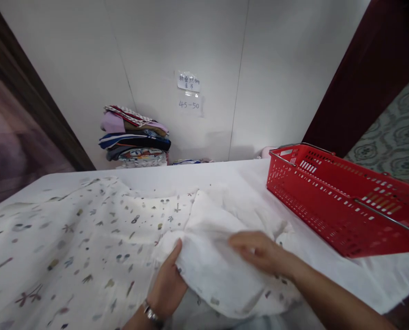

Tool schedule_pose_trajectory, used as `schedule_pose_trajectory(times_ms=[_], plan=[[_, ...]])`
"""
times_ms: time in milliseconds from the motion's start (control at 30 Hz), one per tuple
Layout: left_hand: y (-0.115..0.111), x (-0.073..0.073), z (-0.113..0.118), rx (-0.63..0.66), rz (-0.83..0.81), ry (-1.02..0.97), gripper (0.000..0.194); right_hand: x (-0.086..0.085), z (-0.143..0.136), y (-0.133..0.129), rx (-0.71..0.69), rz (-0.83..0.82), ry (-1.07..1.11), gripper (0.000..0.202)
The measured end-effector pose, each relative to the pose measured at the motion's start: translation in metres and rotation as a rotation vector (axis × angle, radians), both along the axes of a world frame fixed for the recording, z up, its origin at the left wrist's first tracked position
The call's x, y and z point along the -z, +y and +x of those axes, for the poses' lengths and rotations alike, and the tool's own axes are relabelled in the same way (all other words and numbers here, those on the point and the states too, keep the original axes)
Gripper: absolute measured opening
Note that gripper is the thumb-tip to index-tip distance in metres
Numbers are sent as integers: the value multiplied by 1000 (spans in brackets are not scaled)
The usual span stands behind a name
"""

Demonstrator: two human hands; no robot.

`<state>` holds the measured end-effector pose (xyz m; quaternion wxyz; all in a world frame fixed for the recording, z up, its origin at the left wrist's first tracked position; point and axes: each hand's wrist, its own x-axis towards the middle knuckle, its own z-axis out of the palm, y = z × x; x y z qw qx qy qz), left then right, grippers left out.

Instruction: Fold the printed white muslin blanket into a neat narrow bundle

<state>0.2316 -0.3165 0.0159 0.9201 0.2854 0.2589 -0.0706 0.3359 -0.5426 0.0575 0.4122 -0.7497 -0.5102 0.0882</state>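
Observation:
A large white cloth (115, 243) printed with small plant-like motifs lies spread over the left and middle of the table, wrinkled. Its plain white side shows where a part is turned over near the centre. My left hand (170, 284), with a metal watch at the wrist, holds the edge of that part, thumb on top and fingers underneath. Above the plain white part is my right hand (254, 250), its fingers curled in a pinch and blurred; what lies between them is too smeared to make out.
A red perforated basket (314, 201) with metal handles stands on the white table (249, 176) at the right. Behind the table, a pile of folded fabrics (135, 140) rises by the wall, under paper labels (189, 94). Curtains hang on both sides.

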Motion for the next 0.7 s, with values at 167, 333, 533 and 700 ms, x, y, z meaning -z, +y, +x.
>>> schedule_pose_trajectory(times_ms=[167, 333, 533, 700], plan=[[24, 17, -44, -245, 165, 238, 55, 41, 117, -49, 817, -535, -152, 32], [22, 33, -62, -301, 185, 299, 60, 52, 154, -65, 894, -780, -75, 32], [23, 32, -56, -233, 168, 270, 58, 15, 83, -11, 835, -733, -223, 23], [21, 29, -58, -295, 195, 255, 55, -35, -34, 26, -365, -302, -87, 32]])
